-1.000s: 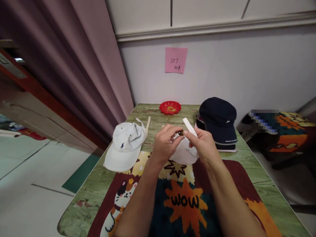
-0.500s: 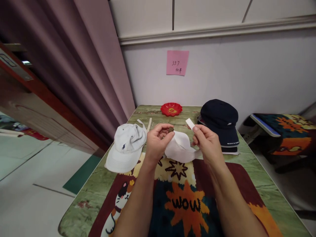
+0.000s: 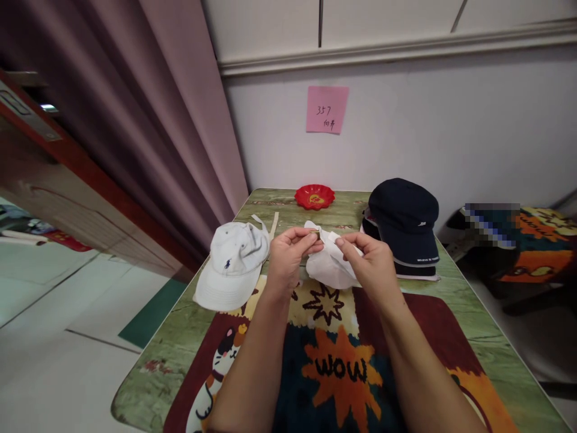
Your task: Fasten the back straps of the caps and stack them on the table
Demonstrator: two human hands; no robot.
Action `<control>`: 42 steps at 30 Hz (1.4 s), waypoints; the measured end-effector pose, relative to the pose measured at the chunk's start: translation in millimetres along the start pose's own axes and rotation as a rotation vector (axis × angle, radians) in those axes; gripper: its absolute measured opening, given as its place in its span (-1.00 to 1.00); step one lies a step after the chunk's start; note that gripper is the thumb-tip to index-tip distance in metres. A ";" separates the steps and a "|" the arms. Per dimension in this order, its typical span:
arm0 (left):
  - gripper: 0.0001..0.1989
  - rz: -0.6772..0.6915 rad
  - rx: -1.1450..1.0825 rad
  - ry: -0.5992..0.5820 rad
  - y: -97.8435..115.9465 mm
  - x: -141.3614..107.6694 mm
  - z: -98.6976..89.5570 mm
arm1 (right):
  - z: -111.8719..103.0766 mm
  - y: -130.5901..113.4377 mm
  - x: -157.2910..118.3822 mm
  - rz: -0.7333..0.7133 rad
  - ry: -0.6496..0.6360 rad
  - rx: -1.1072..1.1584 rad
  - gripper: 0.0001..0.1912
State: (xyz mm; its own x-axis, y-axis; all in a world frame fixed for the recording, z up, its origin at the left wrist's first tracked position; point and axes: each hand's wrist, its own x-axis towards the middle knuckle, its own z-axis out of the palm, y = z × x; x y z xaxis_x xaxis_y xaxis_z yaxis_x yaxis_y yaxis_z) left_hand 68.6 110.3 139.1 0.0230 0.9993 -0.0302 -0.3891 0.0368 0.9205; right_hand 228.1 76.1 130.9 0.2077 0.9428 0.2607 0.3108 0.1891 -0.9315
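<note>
A white cap [image 3: 332, 270] hangs between my hands, above the patterned mat. My left hand [image 3: 292, 255] is closed, pinching a small brass-coloured buckle [image 3: 316, 234] between thumb and fingertips. In my right hand [image 3: 368, 260] the thumb and forefinger grip the end of a white strap [image 3: 334, 237], close to the buckle; I cannot tell if the strap's tip is inside it. Left of my left hand rests a pale cap [image 3: 233, 263] with a small dark logo, its two back straps loose. Part of the white cap is hidden behind my fingers.
A stack of caps topped by a navy cap [image 3: 406, 219] stands at the right. At the back is a red scalloped dish [image 3: 314, 197]. A mat [image 3: 333, 367] covers the front of the green table [image 3: 155, 367]. A pink note [image 3: 327, 109] is on the wall.
My right hand has brought the strap end left and down, close to the buckle in my left hand. The strap stood raised and apart before. The view has shifted slightly.
</note>
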 end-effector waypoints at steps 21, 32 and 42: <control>-0.73 -0.033 0.050 -0.096 -3.3 -3.0 3.7 | 3.4 -1.1 -0.9 -0.090 0.082 -0.167 -0.70; -0.73 -0.016 0.085 -0.120 -0.1 -3.9 3.8 | -2.5 -1.4 1.1 -0.118 -0.020 -0.218 -0.72; -0.75 -0.054 0.148 -0.204 -0.7 -6.1 4.6 | -11.4 -3.4 2.2 -0.119 -0.080 -0.300 -0.70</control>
State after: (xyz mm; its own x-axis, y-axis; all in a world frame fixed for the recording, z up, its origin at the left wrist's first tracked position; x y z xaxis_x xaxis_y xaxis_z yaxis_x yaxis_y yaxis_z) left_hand 72.9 104.2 140.4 0.2310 0.9728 -0.0158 -0.2434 0.0735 0.9671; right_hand 238.1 74.4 137.6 0.0839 0.9399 0.3309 0.5906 0.2206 -0.7762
